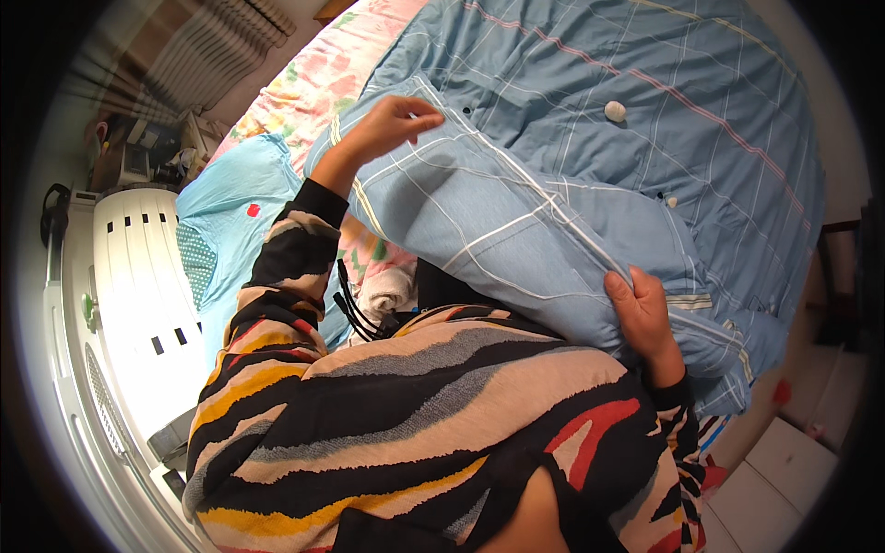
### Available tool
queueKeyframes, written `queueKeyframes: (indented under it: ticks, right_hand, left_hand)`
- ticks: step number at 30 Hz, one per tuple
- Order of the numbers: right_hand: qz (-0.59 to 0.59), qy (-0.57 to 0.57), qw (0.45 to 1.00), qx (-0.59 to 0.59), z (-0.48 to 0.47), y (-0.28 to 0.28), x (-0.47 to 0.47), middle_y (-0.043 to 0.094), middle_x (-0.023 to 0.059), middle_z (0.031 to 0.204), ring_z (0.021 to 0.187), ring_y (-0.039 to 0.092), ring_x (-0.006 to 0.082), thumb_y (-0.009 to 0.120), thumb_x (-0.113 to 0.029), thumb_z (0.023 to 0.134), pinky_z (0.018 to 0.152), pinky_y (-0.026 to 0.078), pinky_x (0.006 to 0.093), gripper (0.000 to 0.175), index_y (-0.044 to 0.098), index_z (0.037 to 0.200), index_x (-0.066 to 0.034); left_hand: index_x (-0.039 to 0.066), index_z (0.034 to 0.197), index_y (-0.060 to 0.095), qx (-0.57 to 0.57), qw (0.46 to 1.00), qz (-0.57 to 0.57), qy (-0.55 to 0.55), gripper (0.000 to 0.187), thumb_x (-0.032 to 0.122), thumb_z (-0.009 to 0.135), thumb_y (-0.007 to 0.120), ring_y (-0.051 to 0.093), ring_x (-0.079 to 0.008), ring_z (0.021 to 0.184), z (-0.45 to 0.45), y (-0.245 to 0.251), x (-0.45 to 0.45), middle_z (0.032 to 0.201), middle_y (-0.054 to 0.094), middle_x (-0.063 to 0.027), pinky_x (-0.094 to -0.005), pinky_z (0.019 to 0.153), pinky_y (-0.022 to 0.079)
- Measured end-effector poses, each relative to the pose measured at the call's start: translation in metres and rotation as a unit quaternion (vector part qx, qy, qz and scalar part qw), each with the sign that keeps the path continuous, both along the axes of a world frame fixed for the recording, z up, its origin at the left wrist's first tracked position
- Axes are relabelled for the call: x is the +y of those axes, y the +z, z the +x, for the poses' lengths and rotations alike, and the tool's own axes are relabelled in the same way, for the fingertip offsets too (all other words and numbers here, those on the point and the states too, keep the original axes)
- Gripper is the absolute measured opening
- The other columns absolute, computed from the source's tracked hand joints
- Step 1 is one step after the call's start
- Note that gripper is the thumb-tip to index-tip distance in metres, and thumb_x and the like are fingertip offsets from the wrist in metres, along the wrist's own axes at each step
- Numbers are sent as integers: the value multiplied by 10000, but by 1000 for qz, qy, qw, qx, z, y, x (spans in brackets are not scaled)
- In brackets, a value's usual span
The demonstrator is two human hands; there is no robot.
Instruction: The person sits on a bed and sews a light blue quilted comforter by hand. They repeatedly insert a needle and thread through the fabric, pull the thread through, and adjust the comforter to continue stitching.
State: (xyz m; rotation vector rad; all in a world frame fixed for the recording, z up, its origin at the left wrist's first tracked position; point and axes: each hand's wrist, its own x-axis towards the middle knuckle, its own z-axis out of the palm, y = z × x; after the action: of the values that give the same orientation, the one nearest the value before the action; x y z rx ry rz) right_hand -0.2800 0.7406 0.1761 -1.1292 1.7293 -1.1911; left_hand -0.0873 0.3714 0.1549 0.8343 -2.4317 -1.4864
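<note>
My left hand (399, 123) is raised over the folded-up part of a blue checked quilt cover (477, 214). Its thumb and forefinger come close together; thin white lines run near them, and I cannot tell whether a thread or needle is between them. Down the right side of the fold, my right hand (639, 301) pinches the white-edged border (532, 183), thumb on top. A loose white strand loops near the middle of that border. Farther back on the blue cloth sits a small round white ball (615, 111), perhaps thread. Two small dark round things and a small white piece also lie there.
A pink floral sheet (304, 90) shows at the left. Beside it, a light blue garment (242, 180) hangs over a white slatted appliance (142, 276). Black cords (352, 311) and a rolled white cloth (387, 292) lie by my body. White drawers (788, 456) stand lower right.
</note>
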Motion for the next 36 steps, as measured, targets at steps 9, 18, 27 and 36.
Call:
queueKeyframes:
  ticks: [9,18,27,36]
  right_hand:
    - [-8,12,1000,-13,-5,-6,2,375,-37,624,613,327,57,554,-238,940,512,302,244,308,501,747,-3]
    - [-20,13,1000,-5,-7,-9,-1,409,-34,630,615,346,56,572,-195,919,524,319,240,249,533,780,8]
    - [-17,12,999,-50,-8,-10,1,408,-55,634,617,341,44,586,-204,915,518,307,227,259,533,764,0]
    - [-32,-9,998,-60,-9,-17,-1,400,-59,632,621,340,41,590,-203,913,520,307,226,265,523,747,-9]
  left_hand:
    - [62,916,604,-2,970,-85,-229,148,205,884,627,541,-80,676,-39,-18,42,945,621,-13,-225,597,455]
    - [69,878,521,240,897,370,-24,119,164,950,522,409,-57,601,-11,37,-68,684,426,33,-202,549,357]
    - [19,785,524,333,861,370,104,236,136,970,436,576,-173,681,61,108,-289,720,579,-64,-287,646,487]
    - [0,921,657,-277,872,-377,143,393,384,846,621,616,-320,680,46,65,-239,834,661,-196,-404,627,495]
